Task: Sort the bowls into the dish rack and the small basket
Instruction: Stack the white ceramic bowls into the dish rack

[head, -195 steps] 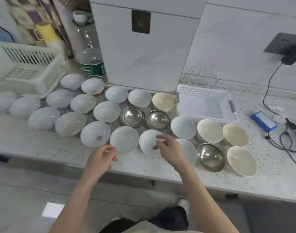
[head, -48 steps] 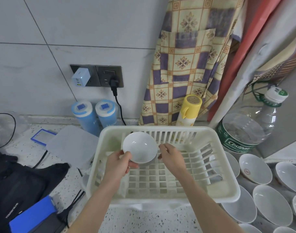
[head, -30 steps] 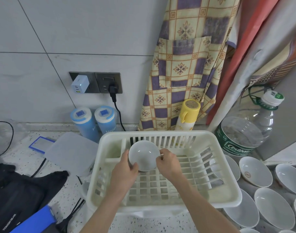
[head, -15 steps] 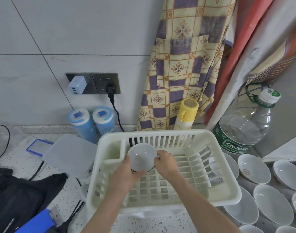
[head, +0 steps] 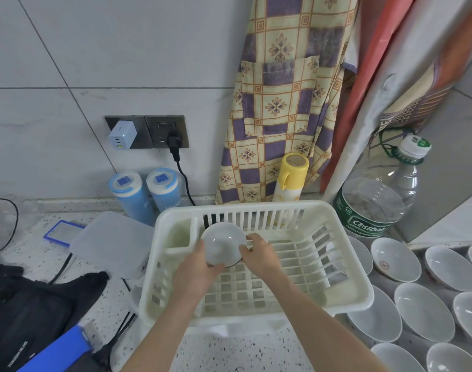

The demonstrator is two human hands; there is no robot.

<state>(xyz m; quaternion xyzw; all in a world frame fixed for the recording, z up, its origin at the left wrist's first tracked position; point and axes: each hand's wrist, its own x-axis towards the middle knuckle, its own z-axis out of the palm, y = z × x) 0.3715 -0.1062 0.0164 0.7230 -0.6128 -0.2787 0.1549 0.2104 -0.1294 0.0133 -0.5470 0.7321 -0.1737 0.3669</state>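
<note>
A white bowl stands tilted on its edge at the back left of the cream plastic dish rack, its hollow facing me. My left hand grips its lower left rim. My right hand holds its right rim with curled fingers. Several more white bowls lie on the counter to the right of the rack. The small basket is out of view.
Behind the rack stand two blue canisters, a yellow bottle and a large water bottle. A clear lidded box, a black bag and cables lie to the left. An apron hangs on the wall.
Both hands have carried the bowl from the counter to the rack, tipped it upright and lowered it against the rack's back left slots. In the last half second it barely moves.
</note>
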